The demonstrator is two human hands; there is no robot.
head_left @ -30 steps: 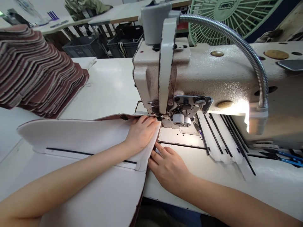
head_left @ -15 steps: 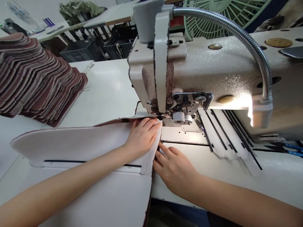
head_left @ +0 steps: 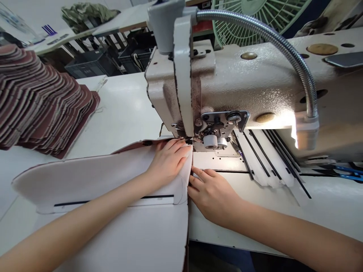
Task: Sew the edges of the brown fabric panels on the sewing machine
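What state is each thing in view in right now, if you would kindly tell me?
White panel, bent, far side raised
Left hand, palm down on the white panel
Right hand, fingers at the white panel's right edge
Sewing machine, running or stopped unclear
Lamp, lit
Lamp neck, bent in an arc
Maroon pieces, stacked
Black-edged strips, lying partly overlapped
Blue-handled scissors, lying down
Green fan, spinning or not unclear

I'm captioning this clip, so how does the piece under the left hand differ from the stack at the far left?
The white-faced piece shows a broad pale surface; the stack shows mostly layered maroon and pale edges.
The white-faced piece reaches the sewing machine, with the left hand on it; the stack stands apart, touched by neither hand.
Both show some maroon.
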